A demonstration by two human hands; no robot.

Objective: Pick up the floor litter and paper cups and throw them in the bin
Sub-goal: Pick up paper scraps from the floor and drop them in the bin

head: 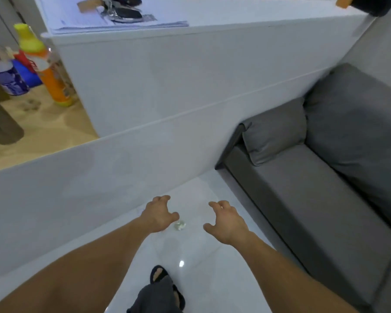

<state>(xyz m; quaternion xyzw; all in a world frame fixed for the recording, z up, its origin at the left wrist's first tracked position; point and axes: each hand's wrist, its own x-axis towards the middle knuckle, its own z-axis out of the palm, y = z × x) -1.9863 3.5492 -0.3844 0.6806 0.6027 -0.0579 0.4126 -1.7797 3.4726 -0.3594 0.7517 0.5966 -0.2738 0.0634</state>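
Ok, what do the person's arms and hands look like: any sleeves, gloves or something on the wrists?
The left hand and right hand are bare: no gloves, rings, watch or wristband show. The left arm and right arm are uncovered down to the picture's edge, so no sleeve is in view.

Glossy white floor tiles (212, 279), matt grey cloth sofa (303, 199), crumpled paper litter (180, 225).
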